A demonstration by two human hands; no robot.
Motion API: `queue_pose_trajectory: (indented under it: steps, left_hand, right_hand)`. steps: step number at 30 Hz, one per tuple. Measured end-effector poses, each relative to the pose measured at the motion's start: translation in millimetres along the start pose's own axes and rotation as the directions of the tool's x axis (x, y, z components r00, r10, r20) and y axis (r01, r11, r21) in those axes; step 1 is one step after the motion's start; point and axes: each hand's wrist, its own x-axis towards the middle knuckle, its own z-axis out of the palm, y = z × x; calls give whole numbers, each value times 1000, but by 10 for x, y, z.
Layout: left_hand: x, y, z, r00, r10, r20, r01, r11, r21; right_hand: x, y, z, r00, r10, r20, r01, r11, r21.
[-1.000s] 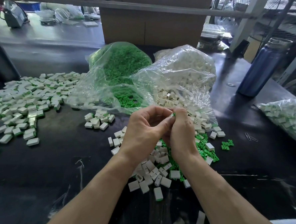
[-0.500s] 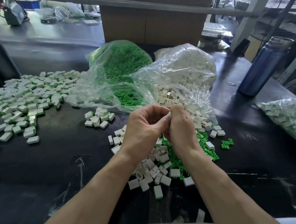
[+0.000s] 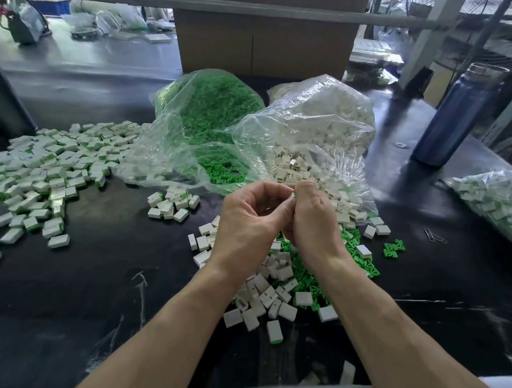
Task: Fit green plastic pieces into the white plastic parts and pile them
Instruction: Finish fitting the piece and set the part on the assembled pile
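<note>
Both hands meet mid-frame above the loose mix of white parts and green pieces on the black bench. Left hand has fingers curled, thumb and fingertips pinching a small white part with a bit of green showing. Right hand is curled onto that same part from the other side, knuckles touching the left hand's fingers. The part itself is mostly hidden.

Landmark: the loose mix. Just behind it lies the open clear bag of white parts, mouth spilling toward the hands. Behind-left of it is the bag of green pieces, touching the white bag. Far left of it is the wide finished pile, white with green edges; a smaller cluster sits between pile and mix. Right of it are a few stray green pieces, then paper clips, then another filled bag at the bench's right edge. Bare black bench lies left-front of the mix, scuffed. A blue bottle stands far right-behind; a cardboard box stands behind the bags. More benches and shelving are blurred beyond.
</note>
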Motion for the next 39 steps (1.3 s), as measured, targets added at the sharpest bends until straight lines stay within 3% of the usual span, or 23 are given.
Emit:
queue_pose_trajectory:
  steps: [39]
  left_hand:
    - [8, -37, 16, 999, -12, -36, 12, 1000, -12]
  right_hand:
    - [75, 36, -15, 999, -7, 35, 10, 997, -73]
